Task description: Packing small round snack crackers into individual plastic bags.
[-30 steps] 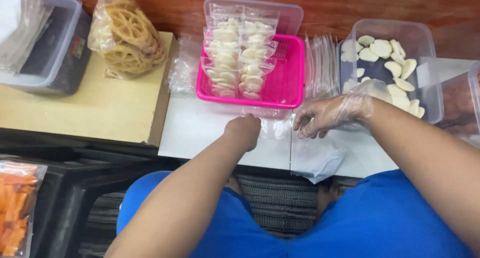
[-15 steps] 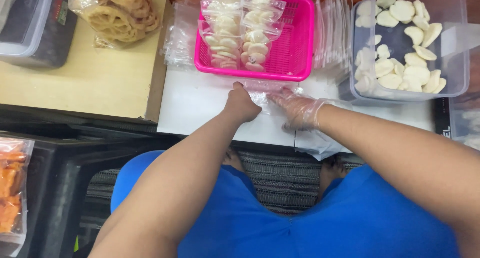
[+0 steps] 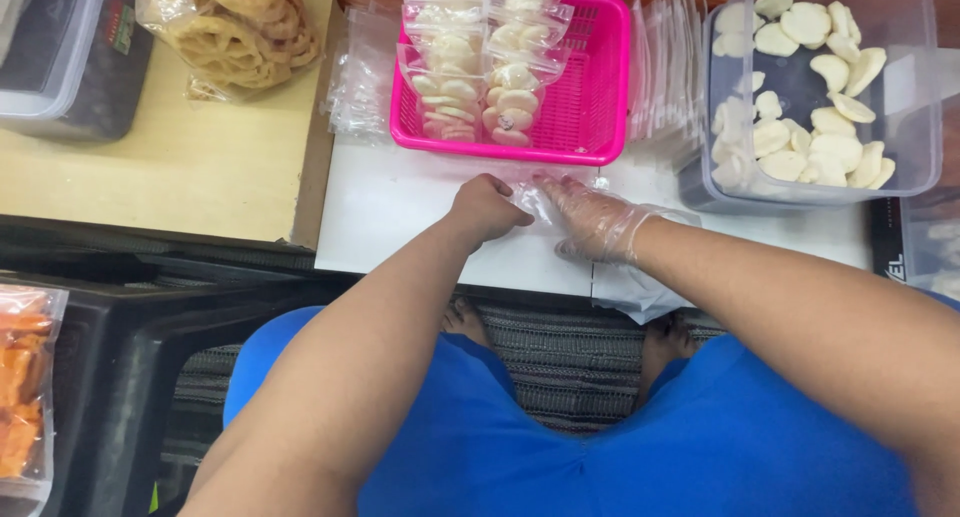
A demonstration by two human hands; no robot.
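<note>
On the white bench (image 3: pixel 400 217), my bare left hand (image 3: pixel 487 209) and gloved right hand (image 3: pixel 590 217) pinch a thin clear plastic bag (image 3: pixel 535 199), fingers pressed together at its mouth—feather-light, limp, probably slippery.

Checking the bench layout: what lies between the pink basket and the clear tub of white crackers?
A stack of empty clear bags, standing between pink basket and clear tub, head view.

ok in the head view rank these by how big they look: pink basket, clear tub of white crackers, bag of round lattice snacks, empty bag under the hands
1. Clear tub, though cut off by the frame edge
2. Pink basket, close to the tub, so that order is unsure
3. Bag of lattice snacks, partly cropped
4. Empty bag, clearly smallest, partly covered by the hands
</note>
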